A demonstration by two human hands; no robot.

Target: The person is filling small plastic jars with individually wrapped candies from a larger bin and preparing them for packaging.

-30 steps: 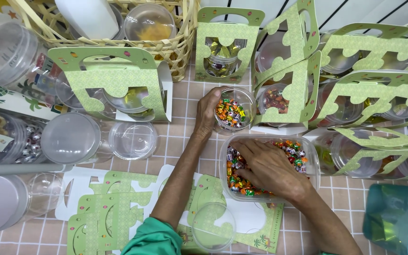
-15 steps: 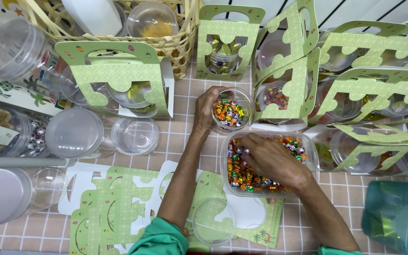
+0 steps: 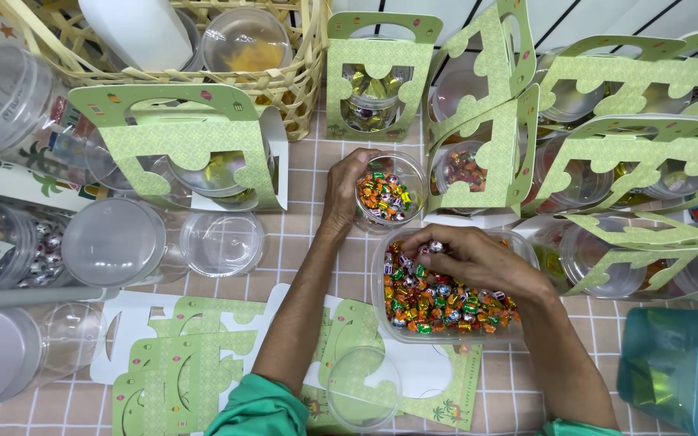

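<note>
Wrapped candies: small, light, slippery foil, heaped in clear tub; several are pinched, seemingly, by right hand. Small clear jar, light and rigid, is clasped sideways by left hand, just beyond.

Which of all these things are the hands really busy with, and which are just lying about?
In use: left hand steadying the small round jar; right hand gripping wrapped candies over the clear tub.
Lying about: wicker basket, flat green card sleeves, loose lid, teal bin.
</note>
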